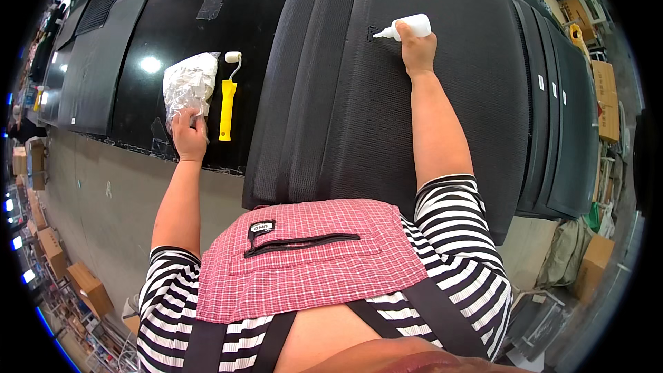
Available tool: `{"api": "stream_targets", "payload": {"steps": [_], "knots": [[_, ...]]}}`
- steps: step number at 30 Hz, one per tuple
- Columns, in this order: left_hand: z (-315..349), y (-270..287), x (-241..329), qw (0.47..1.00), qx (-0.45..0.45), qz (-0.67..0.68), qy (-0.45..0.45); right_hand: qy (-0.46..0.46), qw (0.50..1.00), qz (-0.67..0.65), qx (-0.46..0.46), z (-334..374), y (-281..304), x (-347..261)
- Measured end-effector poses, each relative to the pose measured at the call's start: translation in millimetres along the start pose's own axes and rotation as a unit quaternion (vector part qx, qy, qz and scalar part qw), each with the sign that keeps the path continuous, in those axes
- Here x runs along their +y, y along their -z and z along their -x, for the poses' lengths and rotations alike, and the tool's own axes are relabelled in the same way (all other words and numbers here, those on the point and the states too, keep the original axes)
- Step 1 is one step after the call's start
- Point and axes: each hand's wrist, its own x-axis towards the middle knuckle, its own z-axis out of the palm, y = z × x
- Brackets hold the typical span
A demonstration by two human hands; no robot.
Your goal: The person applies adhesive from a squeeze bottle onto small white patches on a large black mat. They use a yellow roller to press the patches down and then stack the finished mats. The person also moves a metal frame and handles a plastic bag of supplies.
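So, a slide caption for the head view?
Right hand holds a white bottle over black matting; left hand touches a plastic bag.

A black table (183,31) bears a plastic bag (190,81), yellow-handled roller (227,109) and black mats (373,124).

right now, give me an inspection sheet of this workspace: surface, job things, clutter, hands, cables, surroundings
Surface: glossy black tabletop, left; large black textured mat, right.
Job things: white plastic squeeze bottle, nozzle pointing left; clear plastic bag with white contents; yellow-handled paint roller with white head, lying beside the bag.
Clutter: brown cardboard boxes on the floor.
Hands: right hand grips the bottle; left hand touches the bag, grip unclear.
Cables: nothing seen.
Surroundings: grey floor.
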Motion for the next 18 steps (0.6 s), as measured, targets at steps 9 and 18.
{"api": "stream_targets", "payload": {"steps": [9,18], "knots": [[1,-8,3,1.0,0.02,0.022,0.008,-0.061,0.946,-0.317,0.033,-4,24,-17],[5,-2,3,0.998,0.041,0.043,0.026,-0.34,0.632,-0.661,-0.219,105,-91,-106]]}}
